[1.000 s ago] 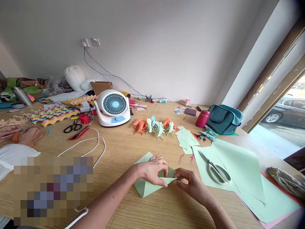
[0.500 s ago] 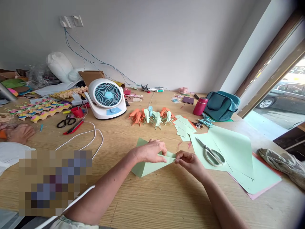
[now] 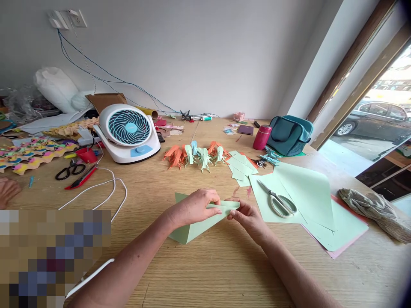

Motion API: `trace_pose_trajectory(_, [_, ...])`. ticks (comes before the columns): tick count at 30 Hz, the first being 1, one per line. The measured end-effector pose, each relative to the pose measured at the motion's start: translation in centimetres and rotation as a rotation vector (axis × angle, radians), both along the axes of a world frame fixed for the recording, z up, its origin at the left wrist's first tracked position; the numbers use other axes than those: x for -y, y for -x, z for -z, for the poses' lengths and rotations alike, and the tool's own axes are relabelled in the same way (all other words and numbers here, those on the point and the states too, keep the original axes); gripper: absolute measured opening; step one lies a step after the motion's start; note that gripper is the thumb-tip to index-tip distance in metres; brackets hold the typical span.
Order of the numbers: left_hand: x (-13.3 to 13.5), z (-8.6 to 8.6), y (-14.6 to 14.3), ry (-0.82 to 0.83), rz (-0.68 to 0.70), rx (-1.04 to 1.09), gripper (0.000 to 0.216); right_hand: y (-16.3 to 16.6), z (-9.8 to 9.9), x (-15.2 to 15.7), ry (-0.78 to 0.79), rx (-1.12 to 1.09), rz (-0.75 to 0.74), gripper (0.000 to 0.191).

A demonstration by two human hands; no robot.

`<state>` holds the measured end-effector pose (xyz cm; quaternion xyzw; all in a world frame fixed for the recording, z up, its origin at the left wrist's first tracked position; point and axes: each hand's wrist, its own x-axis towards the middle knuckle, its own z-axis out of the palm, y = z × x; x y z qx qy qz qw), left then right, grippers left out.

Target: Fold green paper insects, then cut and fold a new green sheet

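A pale green sheet of paper (image 3: 201, 229), partly folded, is held just above the wooden table (image 3: 205, 273). My left hand (image 3: 197, 207) lies across its middle, thumb and fingers closed on the folded layers. At the paper's right end, my right hand (image 3: 248, 218) pinches the narrow folded tip between thumb and fingers. The left hand covers part of the sheet, so its inner folds are partly hidden. Beyond my hands stand several folded paper insects (image 3: 203, 158) in orange, green and blue. Small green paper pieces (image 3: 240, 167) lie beside them.
White-handled scissors (image 3: 279, 201) rest on large green sheets (image 3: 308, 192) to the right. A fan (image 3: 128, 132), black-handled scissors (image 3: 69, 169) and a white cord (image 3: 120, 192) are on the left. A pink bottle (image 3: 262, 137) stands by a teal bag (image 3: 290, 134). Another person's hand (image 3: 8, 190) is at the left edge.
The view has swung slightly, shifting things leftward. My right thumb and fingers have moved along the paper's right tip, which now shows above the thumb. My left hand keeps its hold.
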<state>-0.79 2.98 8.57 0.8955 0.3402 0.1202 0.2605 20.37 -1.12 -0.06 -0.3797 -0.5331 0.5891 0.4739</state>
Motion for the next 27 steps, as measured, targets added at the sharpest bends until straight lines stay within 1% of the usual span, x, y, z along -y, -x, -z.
trace_pose_trajectory(3, [-0.1, 0.0, 0.0, 0.017, 0.028, 0.013, 0.014, -0.1, 0.0, 0.1, -0.037, -0.017, 0.002, 0.056])
trace_pose_trajectory(4, [-0.2, -0.1, 0.0, 0.024, 0.033, 0.016, 0.014, -0.2, -0.1, 0.1, -0.061, -0.018, -0.008, 0.056])
trace_pose_trajectory(5, [-0.2, -0.1, 0.0, 0.03, 0.032, 0.018, 0.014, -0.4, -0.1, 0.1, -0.089, -0.012, -0.022, 0.052])
trace_pose_trajectory(7, [-0.4, -0.1, 0.2, 0.043, 0.028, 0.018, 0.014, -0.7, -0.2, 0.1, -0.148, 0.029, -0.055, 0.039])
trace_pose_trajectory(9, [-0.5, -0.1, 0.4, 0.053, 0.027, 0.011, 0.014, -1.2, -0.4, 0.1, -0.202, 0.125, -0.079, 0.027])
trace_pose_trajectory(12, [-0.6, 0.0, 0.6, 0.065, 0.04, -0.03, 0.015, -1.7, -0.8, 0.1, -0.255, 0.299, -0.091, 0.022])
trace_pose_trajectory(15, [-0.4, 0.0, 0.7, 0.067, 0.057, -0.1, 0.017, -2.0, -1.2, 0.2, -0.248, 0.416, -0.131, 0.021])
trace_pose_trajectory(17, [-0.3, 0.1, 0.6, 0.074, 0.086, -0.14, 0.017, -2.0, -1.3, 0.4, -0.22, 0.482, -0.188, 0.02])
trace_pose_trajectory(20, [0.1, 0.2, 0.3, 0.103, 0.154, -0.195, 0.015, -1.8, -1.1, 0.6, -0.166, 0.527, -0.304, 0.023])
trace_pose_trajectory(22, [0.3, 0.3, 0.1, 0.12, 0.178, -0.217, 0.013, -1.7, -1.0, 0.7, -0.158, 0.545, -0.35, 0.024])
trace_pose_trajectory(25, [0.4, 0.3, -0.1, 0.131, 0.178, -0.212, 0.013, -1.4, -1.0, 0.8, -0.181, 0.572, -0.333, 0.025])
trace_pose_trajectory(27, [0.4, 0.3, 0.0, 0.133, 0.171, -0.203, 0.012, -1.2, -1.1, 0.9, -0.182, 0.55, -0.329, 0.026])
